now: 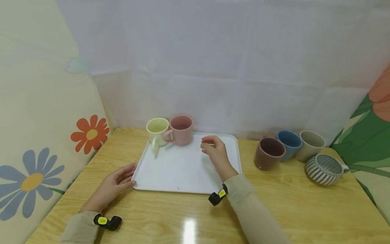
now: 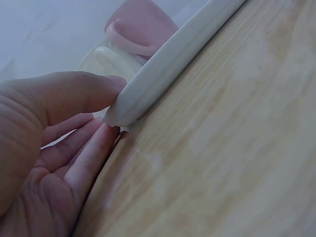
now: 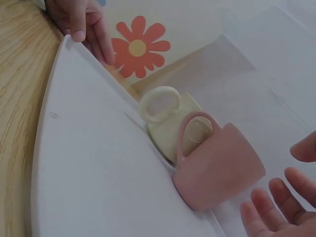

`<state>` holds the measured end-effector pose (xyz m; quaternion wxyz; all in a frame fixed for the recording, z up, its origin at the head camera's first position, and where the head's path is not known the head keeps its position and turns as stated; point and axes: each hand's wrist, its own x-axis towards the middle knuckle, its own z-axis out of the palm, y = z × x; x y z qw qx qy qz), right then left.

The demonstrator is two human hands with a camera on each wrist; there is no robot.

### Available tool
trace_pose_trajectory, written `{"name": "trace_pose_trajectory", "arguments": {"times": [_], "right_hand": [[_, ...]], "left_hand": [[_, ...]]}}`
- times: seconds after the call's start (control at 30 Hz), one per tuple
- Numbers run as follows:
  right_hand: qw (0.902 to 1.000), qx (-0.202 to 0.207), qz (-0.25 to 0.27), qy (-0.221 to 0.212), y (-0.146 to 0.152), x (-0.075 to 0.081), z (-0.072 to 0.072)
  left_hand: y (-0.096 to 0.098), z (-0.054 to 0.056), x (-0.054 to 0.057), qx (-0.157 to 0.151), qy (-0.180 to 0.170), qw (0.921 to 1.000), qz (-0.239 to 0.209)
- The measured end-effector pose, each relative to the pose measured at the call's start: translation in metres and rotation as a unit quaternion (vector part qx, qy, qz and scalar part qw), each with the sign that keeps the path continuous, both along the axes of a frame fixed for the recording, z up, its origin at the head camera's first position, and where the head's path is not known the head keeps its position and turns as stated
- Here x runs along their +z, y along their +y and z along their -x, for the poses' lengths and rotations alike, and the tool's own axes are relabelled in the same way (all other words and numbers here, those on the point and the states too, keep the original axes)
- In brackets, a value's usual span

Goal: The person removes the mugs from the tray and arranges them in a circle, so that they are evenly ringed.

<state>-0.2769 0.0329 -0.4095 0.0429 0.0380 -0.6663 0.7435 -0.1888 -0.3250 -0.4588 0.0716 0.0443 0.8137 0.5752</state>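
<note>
My left hand (image 1: 113, 185) rests at the near left corner of a white tray (image 1: 182, 173). In the left wrist view its thumb (image 2: 94, 91) lies against the rim and the other fingertips meet the outer edge. Above the tray's right half, my right hand (image 1: 215, 152) is loosely bent and holds nothing. On the far left of the tray stands a pink mug (image 1: 183, 134), its handle turned left. Beside it is a pale yellow mug (image 1: 158, 130) at the tray's corner, handle facing front. The right wrist view has my fingers (image 3: 269, 207) apart from the pink mug.
Right of the tray, on the wooden table (image 1: 292, 203), stand a dark brown-red cup (image 1: 265, 157), a blue cup (image 1: 289, 144) and a beige cup (image 1: 310, 145). In front of these is a striped grey mug (image 1: 324, 171). A white cloth (image 1: 195, 84) hangs behind the table.
</note>
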Motion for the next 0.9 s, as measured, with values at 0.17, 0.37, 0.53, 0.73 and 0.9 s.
{"name": "trace_pose_trajectory", "arguments": {"times": [0.17, 0.37, 0.53, 0.73, 0.9], "right_hand": [[0.9983, 0.012, -0.053, 0.021, -0.02, -0.003, 0.01], [0.997, 0.003, -0.076, 0.014, -0.037, -0.007, 0.027], [0.9952, -0.001, -0.098, -0.002, -0.048, -0.009, 0.033], [0.9914, 0.0, -0.131, -0.002, -0.057, -0.01, 0.04], [0.9879, 0.008, -0.155, 0.003, -0.061, -0.009, 0.044]], "left_hand": [[-0.004, -0.001, 0.002, 0.002, -0.001, 1.0, -0.001], [-0.005, -0.001, 0.001, -0.001, 0.012, 0.9998, -0.013], [-0.003, -0.001, -0.001, 0.001, 0.014, 0.9998, -0.017], [-0.002, -0.001, -0.004, 0.001, 0.009, 0.9998, -0.018], [0.0, -0.003, -0.003, 0.005, 0.012, 0.9998, -0.016]]}}
